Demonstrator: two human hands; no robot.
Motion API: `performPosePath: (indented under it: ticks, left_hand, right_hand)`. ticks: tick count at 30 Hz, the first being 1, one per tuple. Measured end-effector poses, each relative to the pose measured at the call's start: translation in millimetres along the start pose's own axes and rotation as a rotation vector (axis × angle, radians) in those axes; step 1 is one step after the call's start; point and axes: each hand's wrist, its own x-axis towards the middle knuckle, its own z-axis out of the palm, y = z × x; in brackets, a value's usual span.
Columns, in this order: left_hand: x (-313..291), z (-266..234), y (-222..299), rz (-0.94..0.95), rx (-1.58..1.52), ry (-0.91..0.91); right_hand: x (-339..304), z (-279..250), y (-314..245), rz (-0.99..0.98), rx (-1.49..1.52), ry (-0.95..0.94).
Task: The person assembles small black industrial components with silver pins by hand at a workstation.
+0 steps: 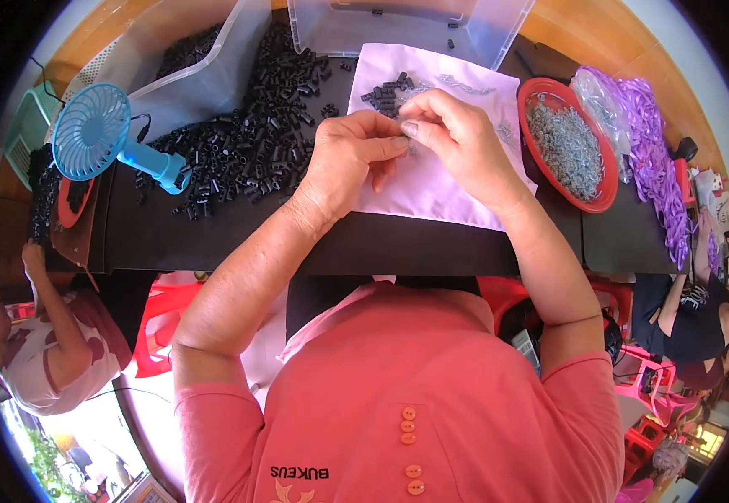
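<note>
Over a pale pink cloth (pixel 440 205) on the dark table, my left hand (pixel 343 159) and my right hand (pixel 465 147) meet fingertip to fingertip. Both are closed in a pinch; whatever small piece they have between them is hidden by the fingers. Just beyond my fingertips lies a small heap of short black plastic tubes (pixel 388 94) on the cloth. Small silvery metal pieces (pixel 463 84) are strewn beside that heap, partly behind my right hand.
More black tubes (pixel 251 142) cover the table at left, by a blue handheld fan (pixel 92 132) and a clear plastic bin (pixel 214 71). A red bowl (pixel 532 155) of metal pieces (pixel 567 151) stands right, near purple strips (pixel 645 126). Other people sit at both sides.
</note>
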Motion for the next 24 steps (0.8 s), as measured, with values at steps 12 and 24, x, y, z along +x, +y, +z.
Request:
performPosePath:
  ticks: [12,24]
  left_hand:
    - [1,-1,-4,0.033,-0.057,0.016]
    - [-2,-2,0,0.059,0.106,0.093]
  right_hand:
    - [-3,14,1,-0.214,-0.235,0.173]
    - [-6,22,-1,-0.157,-0.163,0.158]
